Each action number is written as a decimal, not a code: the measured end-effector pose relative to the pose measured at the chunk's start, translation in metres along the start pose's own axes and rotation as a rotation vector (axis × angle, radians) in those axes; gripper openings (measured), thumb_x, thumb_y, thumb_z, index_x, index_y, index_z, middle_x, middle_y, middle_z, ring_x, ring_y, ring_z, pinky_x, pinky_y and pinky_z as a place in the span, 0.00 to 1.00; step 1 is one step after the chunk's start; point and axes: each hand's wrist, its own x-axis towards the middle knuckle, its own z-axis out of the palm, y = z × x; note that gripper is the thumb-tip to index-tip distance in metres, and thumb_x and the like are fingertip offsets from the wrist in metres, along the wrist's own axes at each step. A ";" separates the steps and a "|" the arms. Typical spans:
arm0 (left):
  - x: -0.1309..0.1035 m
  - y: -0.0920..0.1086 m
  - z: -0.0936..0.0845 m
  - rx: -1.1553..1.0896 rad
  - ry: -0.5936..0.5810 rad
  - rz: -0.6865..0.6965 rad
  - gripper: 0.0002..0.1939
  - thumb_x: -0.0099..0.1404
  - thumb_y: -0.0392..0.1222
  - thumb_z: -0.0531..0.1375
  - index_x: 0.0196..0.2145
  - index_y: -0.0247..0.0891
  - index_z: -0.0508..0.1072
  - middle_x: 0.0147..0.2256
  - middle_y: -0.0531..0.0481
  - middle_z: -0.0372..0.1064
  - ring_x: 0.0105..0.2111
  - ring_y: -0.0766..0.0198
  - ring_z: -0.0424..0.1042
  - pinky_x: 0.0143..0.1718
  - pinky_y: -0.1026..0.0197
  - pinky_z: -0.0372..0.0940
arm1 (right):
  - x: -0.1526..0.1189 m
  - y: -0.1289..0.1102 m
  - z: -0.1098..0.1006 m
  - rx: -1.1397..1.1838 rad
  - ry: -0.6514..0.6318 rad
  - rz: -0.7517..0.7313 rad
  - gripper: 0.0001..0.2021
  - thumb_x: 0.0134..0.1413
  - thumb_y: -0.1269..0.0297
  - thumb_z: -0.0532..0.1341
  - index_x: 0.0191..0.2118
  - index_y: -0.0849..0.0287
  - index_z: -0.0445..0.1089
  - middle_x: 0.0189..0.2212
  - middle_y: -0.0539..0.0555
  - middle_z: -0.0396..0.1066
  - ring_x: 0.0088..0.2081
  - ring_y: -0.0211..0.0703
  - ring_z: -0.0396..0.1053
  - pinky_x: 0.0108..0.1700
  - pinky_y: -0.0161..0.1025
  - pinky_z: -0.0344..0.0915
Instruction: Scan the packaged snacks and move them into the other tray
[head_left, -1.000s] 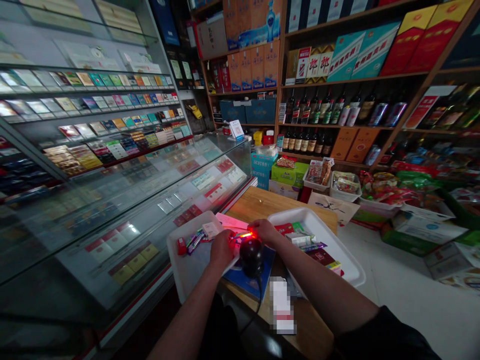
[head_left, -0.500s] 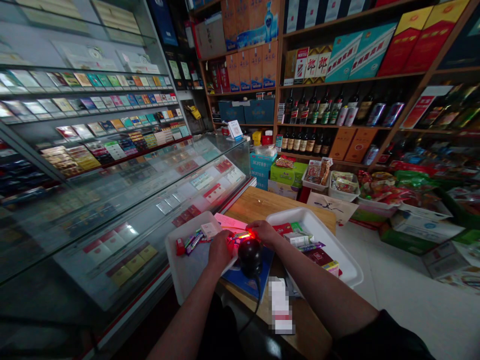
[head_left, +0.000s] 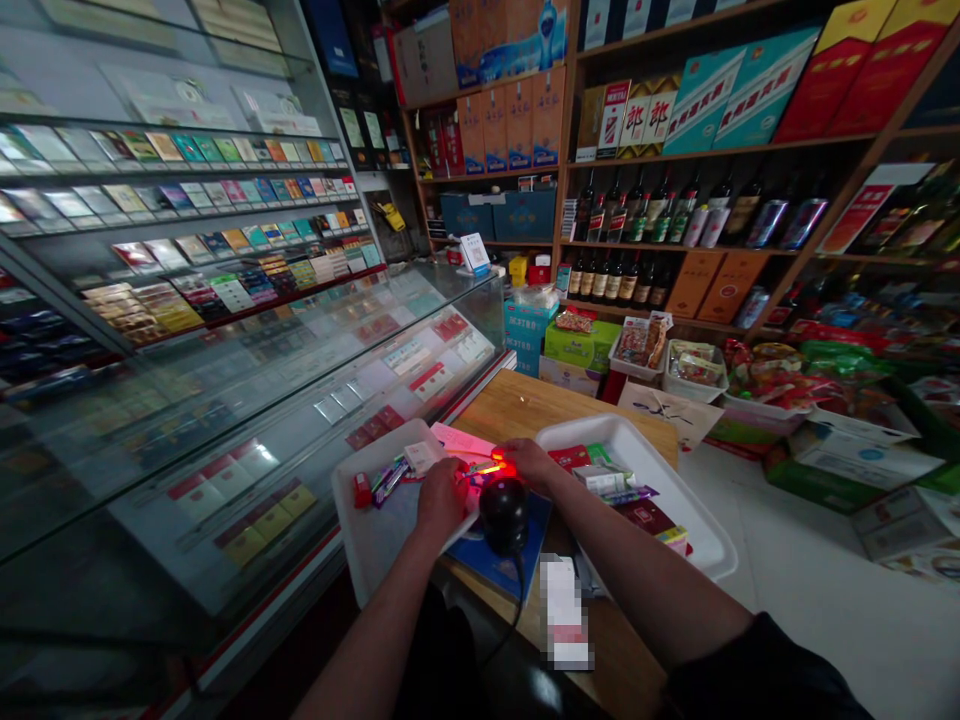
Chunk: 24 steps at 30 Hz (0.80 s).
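Between my left hand (head_left: 441,497) and my right hand (head_left: 526,466) is a small slim pack (head_left: 486,469), gripped at its two ends. Its kind is hard to make out under the red glare. A black barcode scanner (head_left: 504,515) with a cable lies just in front of it, shining red light on the pack and on my right fingertips. Under the scanner is a blue folder-like thing (head_left: 499,560). The left white tray (head_left: 356,555) holds several small packs and a red item (head_left: 362,490). More packs lie in the right white tray (head_left: 701,520).
A pink paper (head_left: 465,440) lies behind the hands on the wooden table (head_left: 517,395). The glass display counter (head_left: 300,420) runs along the left. A pixelated white object (head_left: 564,610) lies at the table's near side. Shelves of bottles and boxes (head_left: 645,205) stand behind.
My hands keep nearly the same place, both still on the slim pack. The red light on the pack has shifted slightly, and the whole view has turned a little.
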 end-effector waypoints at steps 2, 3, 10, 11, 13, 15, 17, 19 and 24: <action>0.001 -0.001 0.000 -0.007 0.008 0.003 0.12 0.61 0.28 0.59 0.40 0.38 0.76 0.41 0.46 0.76 0.44 0.57 0.72 0.49 0.58 0.63 | 0.004 0.001 -0.001 0.079 -0.019 0.028 0.15 0.59 0.69 0.57 0.46 0.60 0.79 0.37 0.54 0.80 0.36 0.40 0.75 0.34 0.30 0.67; 0.001 -0.001 -0.002 -0.013 0.012 0.008 0.11 0.61 0.28 0.59 0.40 0.38 0.76 0.41 0.46 0.76 0.44 0.57 0.72 0.49 0.58 0.63 | 0.006 0.001 -0.001 0.098 -0.018 0.038 0.15 0.58 0.70 0.57 0.47 0.60 0.79 0.37 0.54 0.80 0.36 0.39 0.75 0.34 0.30 0.67; 0.007 0.020 -0.018 -0.072 0.013 -0.004 0.06 0.64 0.34 0.62 0.39 0.38 0.77 0.40 0.47 0.77 0.40 0.60 0.73 0.46 0.59 0.63 | 0.009 -0.005 -0.006 0.339 0.005 0.075 0.16 0.54 0.74 0.56 0.44 0.64 0.77 0.33 0.54 0.78 0.29 0.35 0.71 0.33 0.30 0.67; 0.008 0.025 -0.020 -0.089 0.016 -0.011 0.05 0.64 0.35 0.62 0.38 0.38 0.77 0.39 0.48 0.77 0.39 0.61 0.73 0.45 0.60 0.63 | 0.006 -0.007 -0.008 0.366 0.017 0.070 0.14 0.53 0.74 0.56 0.43 0.64 0.77 0.32 0.54 0.78 0.28 0.35 0.70 0.33 0.29 0.67; 0.007 0.034 -0.024 -0.134 0.020 -0.025 0.05 0.64 0.35 0.62 0.38 0.38 0.77 0.38 0.49 0.77 0.37 0.62 0.73 0.42 0.61 0.63 | -0.001 -0.011 -0.015 0.415 0.041 0.054 0.13 0.51 0.73 0.57 0.40 0.64 0.77 0.30 0.53 0.76 0.27 0.34 0.69 0.32 0.29 0.66; 0.005 0.044 -0.026 -0.191 0.023 -0.038 0.05 0.64 0.35 0.62 0.38 0.39 0.77 0.36 0.50 0.78 0.35 0.63 0.73 0.40 0.62 0.63 | -0.011 -0.014 -0.023 0.457 0.067 0.030 0.12 0.50 0.73 0.59 0.38 0.64 0.78 0.27 0.52 0.75 0.26 0.34 0.68 0.31 0.30 0.64; 0.002 0.055 -0.027 -0.247 0.021 -0.030 0.04 0.65 0.36 0.62 0.37 0.39 0.78 0.35 0.51 0.78 0.33 0.64 0.73 0.38 0.63 0.63 | -0.022 -0.014 -0.033 0.491 0.090 0.012 0.11 0.48 0.71 0.60 0.37 0.64 0.78 0.27 0.52 0.75 0.25 0.34 0.68 0.30 0.30 0.65; 0.000 0.069 -0.026 -0.283 0.019 -0.008 0.04 0.65 0.38 0.62 0.37 0.40 0.78 0.35 0.52 0.78 0.33 0.64 0.73 0.37 0.63 0.63 | -0.033 -0.012 -0.044 0.513 0.116 0.015 0.11 0.46 0.70 0.62 0.37 0.64 0.78 0.28 0.53 0.76 0.27 0.35 0.70 0.32 0.32 0.67; -0.007 0.105 -0.019 -0.275 0.006 0.035 0.04 0.65 0.40 0.63 0.38 0.43 0.78 0.35 0.52 0.79 0.34 0.63 0.75 0.39 0.62 0.63 | -0.068 -0.002 -0.069 0.455 0.174 0.035 0.13 0.48 0.65 0.63 0.40 0.62 0.78 0.31 0.54 0.78 0.31 0.38 0.73 0.36 0.33 0.69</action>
